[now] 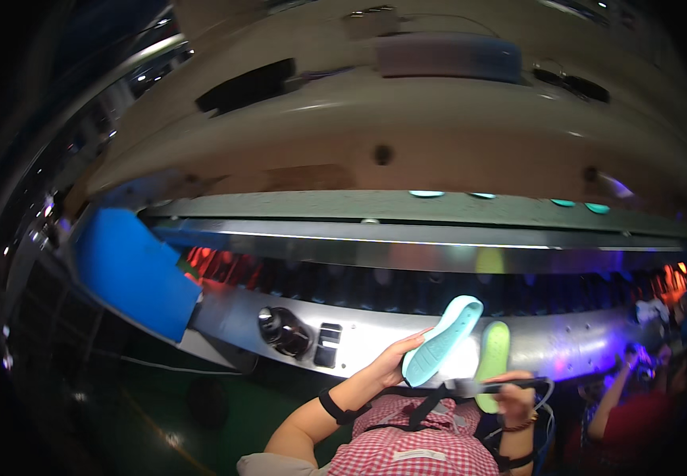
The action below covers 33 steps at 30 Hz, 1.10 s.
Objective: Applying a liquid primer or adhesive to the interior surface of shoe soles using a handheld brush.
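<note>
The light-blue sole (442, 342) is in the left hand (404, 357), over the near edge of the metal worktop (554, 337). Its long axis slants: the upper end points toward the worktop's far edge and rightward, the lower end toward the person's body. The left fingers are clamped on its left edge, near the lower end.

Just right is the green sole (493, 355), its long axis running almost straight away from the person, its lower end past the worktop's near edge. The right hand (515, 399) has its fingers closed around a dark-handled tool (510, 386) with a grey head; blurred as it is, it is perhaps a brush. Tool and hand cross in front of the green sole's lower part; whether the hand touches that sole I cannot tell.

Toward the worktop's left end stand one dark bottle (284, 332) and one black block (327, 345); beyond them is one blue panel (138, 274). Four pale blue-green tips (427, 193) show along the grey ledge (304, 208) beyond.
</note>
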{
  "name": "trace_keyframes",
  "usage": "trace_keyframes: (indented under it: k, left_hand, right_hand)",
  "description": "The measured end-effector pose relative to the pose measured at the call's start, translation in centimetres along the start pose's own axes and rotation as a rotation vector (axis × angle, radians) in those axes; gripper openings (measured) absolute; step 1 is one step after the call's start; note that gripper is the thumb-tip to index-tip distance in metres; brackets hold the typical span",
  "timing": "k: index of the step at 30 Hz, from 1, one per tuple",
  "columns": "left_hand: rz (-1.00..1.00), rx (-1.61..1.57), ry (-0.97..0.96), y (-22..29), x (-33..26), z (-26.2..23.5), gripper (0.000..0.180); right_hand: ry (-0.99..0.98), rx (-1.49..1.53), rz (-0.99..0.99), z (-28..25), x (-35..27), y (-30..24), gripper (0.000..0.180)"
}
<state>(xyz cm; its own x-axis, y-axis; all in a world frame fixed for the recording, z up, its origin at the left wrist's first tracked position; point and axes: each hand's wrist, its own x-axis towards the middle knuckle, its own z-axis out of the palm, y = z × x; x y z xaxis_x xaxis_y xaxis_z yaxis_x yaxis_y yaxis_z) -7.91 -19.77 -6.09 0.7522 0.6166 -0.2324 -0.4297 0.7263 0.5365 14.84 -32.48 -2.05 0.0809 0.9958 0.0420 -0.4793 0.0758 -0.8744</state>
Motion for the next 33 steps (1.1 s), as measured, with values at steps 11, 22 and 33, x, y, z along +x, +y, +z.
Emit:
trace_keyframes:
  k: [11,22,33]
  left_hand:
    - [0.78,-0.275,-0.259,22.1,-5.6,-0.7,0.062]
    - [0.822,0.973,0.318,26.2,1.0,7.4,0.028]
    - [0.768,1.532,0.582,21.4,14.7,3.1,0.029]
  right_hand:
    - [-0.146,0.691,0.316,-15.2,1.2,8.5,0.051]
    - [0.158,0.253,0.305,-5.5,4.8,4.4,0.045]
    - [0.041,0.1,0.366,-1.2,8.6,3.9,0.038]
